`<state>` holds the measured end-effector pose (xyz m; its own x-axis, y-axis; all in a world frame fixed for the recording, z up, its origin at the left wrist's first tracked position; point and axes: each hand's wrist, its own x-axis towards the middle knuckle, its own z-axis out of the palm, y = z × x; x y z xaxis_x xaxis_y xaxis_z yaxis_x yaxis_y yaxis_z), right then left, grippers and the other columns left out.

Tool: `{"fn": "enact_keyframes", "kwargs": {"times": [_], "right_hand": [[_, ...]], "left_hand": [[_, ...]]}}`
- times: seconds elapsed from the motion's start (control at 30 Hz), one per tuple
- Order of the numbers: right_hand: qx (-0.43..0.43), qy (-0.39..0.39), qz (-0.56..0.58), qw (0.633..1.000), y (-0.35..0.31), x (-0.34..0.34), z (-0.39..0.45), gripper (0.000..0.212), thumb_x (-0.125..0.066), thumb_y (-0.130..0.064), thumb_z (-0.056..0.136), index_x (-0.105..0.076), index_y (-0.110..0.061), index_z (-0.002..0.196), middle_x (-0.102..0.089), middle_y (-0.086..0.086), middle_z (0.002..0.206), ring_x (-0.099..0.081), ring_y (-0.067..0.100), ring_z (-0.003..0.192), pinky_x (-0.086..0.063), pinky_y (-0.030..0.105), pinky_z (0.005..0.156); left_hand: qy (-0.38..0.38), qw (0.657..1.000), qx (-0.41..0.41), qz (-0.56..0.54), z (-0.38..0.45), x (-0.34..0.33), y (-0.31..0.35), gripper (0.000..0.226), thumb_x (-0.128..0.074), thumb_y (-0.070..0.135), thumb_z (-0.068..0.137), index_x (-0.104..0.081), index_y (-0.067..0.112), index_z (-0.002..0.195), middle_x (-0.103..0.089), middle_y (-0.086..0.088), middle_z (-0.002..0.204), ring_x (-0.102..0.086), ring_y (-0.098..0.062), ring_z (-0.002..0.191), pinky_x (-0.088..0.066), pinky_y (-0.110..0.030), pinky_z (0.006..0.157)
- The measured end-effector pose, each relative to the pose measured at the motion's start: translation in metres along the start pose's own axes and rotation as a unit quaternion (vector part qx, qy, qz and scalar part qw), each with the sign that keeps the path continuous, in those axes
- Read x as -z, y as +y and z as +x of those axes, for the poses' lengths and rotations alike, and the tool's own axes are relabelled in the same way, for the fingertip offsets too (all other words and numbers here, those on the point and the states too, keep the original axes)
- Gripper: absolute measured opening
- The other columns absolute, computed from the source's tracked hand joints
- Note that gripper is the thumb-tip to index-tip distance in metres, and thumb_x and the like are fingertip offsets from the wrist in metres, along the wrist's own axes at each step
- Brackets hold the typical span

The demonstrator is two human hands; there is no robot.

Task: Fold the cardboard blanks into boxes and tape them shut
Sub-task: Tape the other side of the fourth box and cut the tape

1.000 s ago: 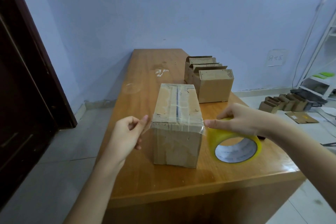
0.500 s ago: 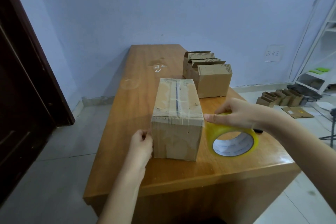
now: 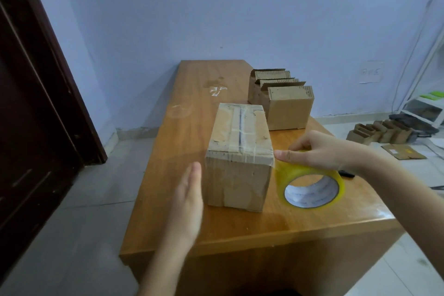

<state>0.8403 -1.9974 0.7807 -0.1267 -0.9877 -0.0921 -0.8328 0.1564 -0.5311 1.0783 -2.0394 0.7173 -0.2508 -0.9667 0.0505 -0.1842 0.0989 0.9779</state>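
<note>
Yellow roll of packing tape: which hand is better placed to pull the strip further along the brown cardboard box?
Probably the right hand: it already grips the yellow roll of packing tape beside the brown cardboard box. The left hand lies flat, empty.

Wooden table (image 3: 192, 113) with a pale smear (image 3: 217, 90) and a faint ring mark (image 3: 179, 110) on top. Dark brown door (image 3: 28, 103) at left. Blue wall (image 3: 240, 12) behind, paper note (image 3: 370, 72) stuck on it. White shelf rack (image 3: 425, 103) at right. Grey tiled floor (image 3: 72, 199).
</note>
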Motion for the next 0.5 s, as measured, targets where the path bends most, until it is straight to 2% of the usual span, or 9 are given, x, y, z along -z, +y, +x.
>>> {"fn": "enact_keyframes", "kwargs": {"times": [0.07, 0.1, 0.17, 0.2, 0.27, 0.33, 0.43, 0.5], "right_hand": [[-0.004, -0.005, 0.005, 1.0, -0.001, 0.0, -0.001, 0.066, -0.051, -0.081, 0.06, -0.038, -0.016, 0.053, -0.023, -0.001, 0.054, -0.024, 0.016, 0.052, -0.019, 0.03, 0.053], [-0.004, -0.006, 0.007, 1.0, -0.001, 0.0, -0.002, 0.065, -0.051, -0.08, 0.061, -0.036, -0.017, 0.053, -0.022, -0.001, 0.054, -0.024, 0.016, 0.052, -0.019, 0.03, 0.053], [-0.003, -0.006, 0.013, 1.0, 0.001, 0.0, -0.003, 0.064, -0.051, -0.079, 0.063, -0.03, -0.02, 0.051, -0.02, -0.002, 0.054, -0.021, 0.014, 0.05, -0.017, 0.029, 0.053], [-0.004, -0.005, 0.017, 1.0, 0.002, 0.0, -0.003, 0.064, -0.051, -0.078, 0.064, -0.029, -0.02, 0.051, -0.019, -0.003, 0.054, -0.02, 0.014, 0.05, -0.016, 0.029, 0.053], [-0.008, -0.001, 0.021, 1.0, 0.004, 0.0, -0.003, 0.064, -0.052, -0.077, 0.065, -0.031, -0.018, 0.054, -0.019, -0.003, 0.055, -0.021, 0.013, 0.05, -0.016, 0.029, 0.053], [-0.018, 0.004, 0.024, 1.0, 0.004, 0.0, -0.003, 0.063, -0.053, -0.077, 0.065, -0.032, -0.019, 0.055, -0.02, -0.004, 0.055, -0.022, 0.013, 0.051, -0.018, 0.028, 0.053], [-0.024, -0.002, 0.044, 0.999, 0.002, -0.001, -0.001, 0.064, -0.054, -0.079, 0.062, -0.037, -0.017, 0.058, -0.022, -0.004, 0.054, -0.024, 0.014, 0.052, -0.02, 0.031, 0.056], [-0.021, -0.001, 0.052, 0.998, 0.002, -0.002, -0.001, 0.065, -0.054, -0.078, 0.062, -0.036, -0.016, 0.058, -0.021, -0.004, 0.056, -0.023, 0.014, 0.052, -0.02, 0.031, 0.056]], "left_hand": [[0.051, 0.986, -0.126, 0.1, 0.004, 0.014, 0.019, 0.072, -0.024, 0.064, 0.083, -0.029, 0.029, 0.145, -0.028, 0.013, 0.152, -0.025, 0.001, 0.134, -0.019, -0.022, 0.103], [0.054, 0.957, -0.211, 0.19, 0.006, 0.014, 0.028, 0.065, -0.024, 0.064, 0.09, -0.029, 0.03, 0.145, -0.025, 0.017, 0.151, -0.02, 0.003, 0.135, -0.017, -0.023, 0.107], [0.024, 0.861, -0.356, 0.361, 0.013, 0.001, 0.039, 0.056, -0.019, 0.056, 0.097, -0.032, 0.026, 0.143, -0.022, 0.016, 0.146, -0.017, 0.0, 0.138, -0.009, -0.031, 0.112], [-0.005, 0.822, -0.384, 0.42, 0.014, -0.01, 0.041, 0.057, -0.019, 0.054, 0.097, -0.037, 0.023, 0.141, -0.027, 0.012, 0.144, -0.023, -0.004, 0.137, -0.012, -0.035, 0.111], [-0.06, 0.777, -0.384, 0.495, 0.015, -0.025, 0.039, 0.059, -0.024, 0.052, 0.096, -0.052, 0.017, 0.133, -0.049, 0.003, 0.137, -0.045, -0.011, 0.128, -0.03, -0.036, 0.105], [-0.092, 0.765, -0.373, 0.517, 0.019, -0.028, 0.036, 0.06, -0.026, 0.053, 0.094, -0.061, 0.015, 0.124, -0.062, 0.0, 0.125, -0.058, -0.013, 0.117, -0.042, -0.036, 0.097], [-0.1, 0.757, -0.384, 0.519, 0.022, -0.022, 0.038, 0.06, -0.031, 0.054, 0.089, -0.063, 0.017, 0.123, -0.064, 0.001, 0.122, -0.061, -0.012, 0.112, -0.043, -0.032, 0.092], [-0.088, 0.757, -0.382, 0.524, 0.016, -0.02, 0.047, 0.059, -0.032, 0.053, 0.09, -0.055, 0.019, 0.132, -0.057, 0.005, 0.131, -0.055, -0.006, 0.118, -0.035, -0.026, 0.094]]}}
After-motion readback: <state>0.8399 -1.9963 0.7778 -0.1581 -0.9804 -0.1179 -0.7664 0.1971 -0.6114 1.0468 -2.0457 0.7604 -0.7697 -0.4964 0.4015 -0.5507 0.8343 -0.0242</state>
